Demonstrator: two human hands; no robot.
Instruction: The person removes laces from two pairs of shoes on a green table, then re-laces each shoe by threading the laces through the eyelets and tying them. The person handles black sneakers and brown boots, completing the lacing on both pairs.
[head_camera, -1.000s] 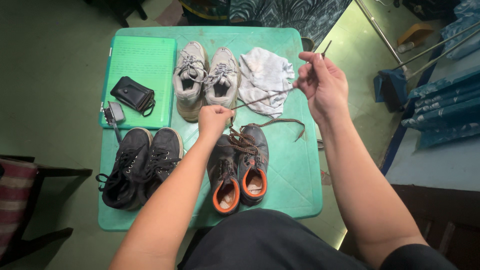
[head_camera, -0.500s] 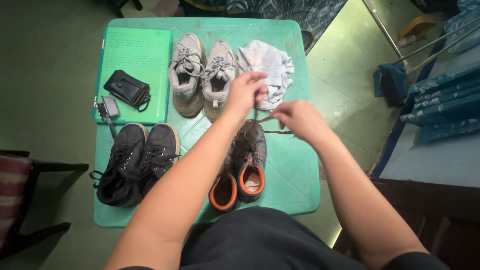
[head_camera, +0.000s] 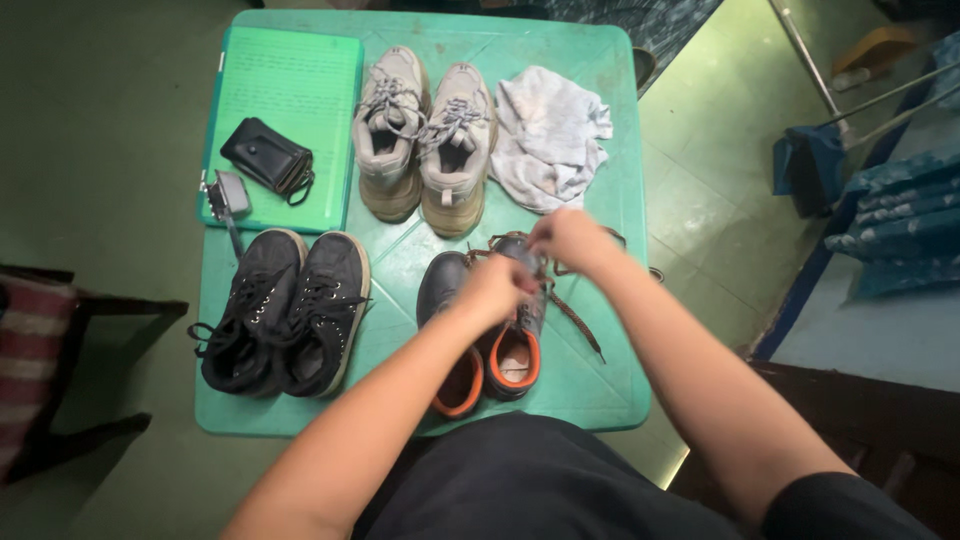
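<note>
**Two hands at the laces of a dark shoe on a green table**

A square green plastic table (head_camera: 600, 130) carries three pairs of shoes. The pair of dark shoes with orange-lined openings (head_camera: 500, 345) stands at the near edge, toes pointing away; bare tabletop lies to its right, up to the right edge. The pair of black lace-up shoes (head_camera: 285, 310) sits at the near left corner, one heel reaching the left edge. The pair of grey sneakers (head_camera: 425, 135) stands at the far middle, beside one crumpled white cloth (head_camera: 550, 135). One green board (head_camera: 285, 90) at the far left bears one black pouch (head_camera: 265, 155). Both forearms reach forward. The left hand (head_camera: 495, 290) is curled closed over the right dark shoe's tongue; the right hand (head_camera: 570, 240) pinches its brown laces (head_camera: 580, 325), whose loose ends trail on the table.
</note>
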